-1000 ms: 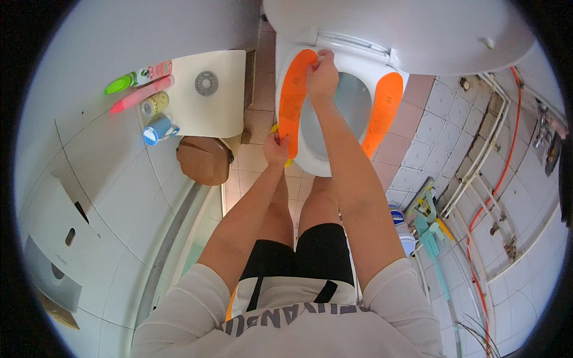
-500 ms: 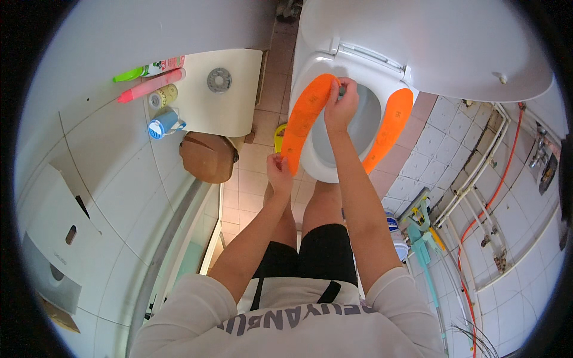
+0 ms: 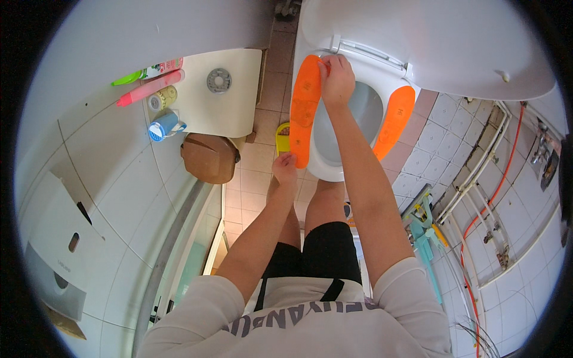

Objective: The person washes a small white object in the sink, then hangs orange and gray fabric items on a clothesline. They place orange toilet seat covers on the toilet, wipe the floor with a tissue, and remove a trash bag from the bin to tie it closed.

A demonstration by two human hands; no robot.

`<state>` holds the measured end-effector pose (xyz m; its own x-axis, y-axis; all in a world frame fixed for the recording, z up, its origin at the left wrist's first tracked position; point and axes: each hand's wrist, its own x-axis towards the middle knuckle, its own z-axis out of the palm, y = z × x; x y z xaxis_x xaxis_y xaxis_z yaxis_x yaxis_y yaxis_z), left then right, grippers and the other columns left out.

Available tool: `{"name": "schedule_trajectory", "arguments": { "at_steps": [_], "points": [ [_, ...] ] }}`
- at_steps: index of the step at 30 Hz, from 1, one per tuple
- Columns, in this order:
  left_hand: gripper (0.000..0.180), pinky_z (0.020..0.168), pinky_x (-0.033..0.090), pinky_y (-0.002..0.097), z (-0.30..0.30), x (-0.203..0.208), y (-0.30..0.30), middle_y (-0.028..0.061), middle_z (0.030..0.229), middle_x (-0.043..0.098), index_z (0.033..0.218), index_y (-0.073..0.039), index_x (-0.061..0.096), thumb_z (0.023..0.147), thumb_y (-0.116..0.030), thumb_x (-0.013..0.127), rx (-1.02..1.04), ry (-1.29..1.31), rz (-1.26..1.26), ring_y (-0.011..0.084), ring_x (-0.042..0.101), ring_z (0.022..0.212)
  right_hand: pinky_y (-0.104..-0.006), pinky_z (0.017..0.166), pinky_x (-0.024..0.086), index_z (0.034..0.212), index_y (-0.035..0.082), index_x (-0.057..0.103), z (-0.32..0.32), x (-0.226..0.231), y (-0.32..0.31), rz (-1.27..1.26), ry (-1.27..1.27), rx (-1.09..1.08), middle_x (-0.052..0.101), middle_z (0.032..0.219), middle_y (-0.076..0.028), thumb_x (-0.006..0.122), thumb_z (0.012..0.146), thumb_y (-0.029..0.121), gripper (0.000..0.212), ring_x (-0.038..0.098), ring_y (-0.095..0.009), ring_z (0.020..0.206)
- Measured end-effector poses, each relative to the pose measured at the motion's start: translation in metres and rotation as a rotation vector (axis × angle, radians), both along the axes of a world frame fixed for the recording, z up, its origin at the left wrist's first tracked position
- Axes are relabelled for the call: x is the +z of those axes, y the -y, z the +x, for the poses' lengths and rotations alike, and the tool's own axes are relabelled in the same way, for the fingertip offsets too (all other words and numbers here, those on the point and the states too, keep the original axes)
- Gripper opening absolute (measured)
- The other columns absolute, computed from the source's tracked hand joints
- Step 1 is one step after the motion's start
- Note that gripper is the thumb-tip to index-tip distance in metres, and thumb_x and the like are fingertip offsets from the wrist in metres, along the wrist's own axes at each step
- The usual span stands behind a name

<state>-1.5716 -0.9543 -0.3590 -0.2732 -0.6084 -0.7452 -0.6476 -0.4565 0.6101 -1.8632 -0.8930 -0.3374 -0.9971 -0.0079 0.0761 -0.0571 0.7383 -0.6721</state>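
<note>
An orange curved toilet seat pad (image 3: pixel 303 113) lies along the left side of the white toilet seat (image 3: pixel 338 169). My left hand (image 3: pixel 286 167) pinches its near end at the edge. Near the far end, my right hand (image 3: pixel 338 81) has its fingers closed on the pad's inner edge, the thumb on top. A matching orange pad (image 3: pixel 395 119) rests on the right side of the seat, untouched. Between the two pads the toilet bowl (image 3: pixel 358 119) shows, partly covered by my right forearm.
The raised toilet lid (image 3: pixel 453 48) fills the upper right. On a cream ledge (image 3: pixel 233 113) at the left stand several bottles, a blue-and-white container (image 3: pixel 162 126) and a round grey piece (image 3: pixel 219 80). Below is a brown bin (image 3: pixel 209 158). Pipes and an orange hose (image 3: pixel 498 185) run along the right wall.
The held pad has straightened and shifted onto the left side of the seat. My right hand moved a little farther away, and my left hand slightly right.
</note>
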Motion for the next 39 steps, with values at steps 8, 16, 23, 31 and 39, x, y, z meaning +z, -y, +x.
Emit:
{"name": "schedule_trajectory", "arguments": {
  "at_steps": [8, 16, 23, 31, 39],
  "points": [
    [0.017, 0.072, 0.051, 0.0294, 0.017, -0.027, 0.008, 0.0085, 0.087, 0.060, 0.091, 0.005, 0.057, 0.077, 0.001, 0.066, -0.132, -0.001, 0.071, 0.0185, 0.059, 0.078, -0.0406, 0.070, 0.044, 0.087, 0.007, 0.060, -0.001, -0.006, -0.005, -0.017, 0.036, -0.051, 0.057, 0.083, -0.010, 0.067, 0.071, 0.012, 0.018, 0.055, -0.030, 0.081],
    [0.025, 0.069, 0.047, 0.0391, 0.006, 0.024, 0.027, 0.0166, 0.088, 0.057, 0.100, 0.001, 0.054, 0.077, -0.009, 0.057, -0.715, 0.377, -0.420, 0.0331, 0.057, 0.080, -0.0465, 0.091, 0.034, 0.103, 0.007, 0.058, 0.106, -0.006, -0.019, 0.405, -0.013, 0.564, 0.053, 0.110, -0.012, 0.049, 0.082, 0.016, 0.025, 0.049, -0.031, 0.103],
    [0.038, 0.085, 0.042, 0.0406, -0.031, 0.081, 0.040, 0.0181, 0.116, 0.049, 0.116, -0.002, 0.051, 0.078, -0.003, 0.052, -1.272, 0.031, -0.721, 0.0369, 0.050, 0.102, -0.0393, 0.093, 0.038, 0.115, 0.005, 0.053, 0.250, 0.014, -0.078, 0.257, 0.184, 0.906, 0.052, 0.116, -0.010, 0.049, 0.082, 0.014, 0.035, 0.050, -0.022, 0.107],
    [0.049, 0.103, 0.031, 0.0400, 0.018, 0.072, 0.017, 0.0247, 0.135, 0.036, 0.129, 0.000, 0.042, 0.081, -0.005, 0.049, -1.645, -0.034, -0.296, 0.0386, 0.035, 0.125, -0.0375, 0.084, 0.044, 0.082, 0.007, 0.062, 0.290, 0.048, -0.142, 0.296, 0.711, 0.994, 0.061, 0.089, -0.010, 0.052, 0.077, 0.013, 0.013, 0.057, -0.024, 0.092],
    [0.018, 0.073, 0.051, 0.0345, 0.071, 0.151, 0.061, 0.0155, 0.089, 0.064, 0.099, -0.002, 0.059, 0.083, -0.009, 0.055, -1.360, 0.132, -0.266, 0.0255, 0.064, 0.081, -0.0428, 0.079, 0.046, 0.096, 0.004, 0.063, 0.259, 0.107, -0.191, 0.087, 0.653, 0.215, 0.063, 0.093, -0.017, 0.049, 0.080, 0.010, 0.022, 0.058, -0.035, 0.089]
  ]
}}
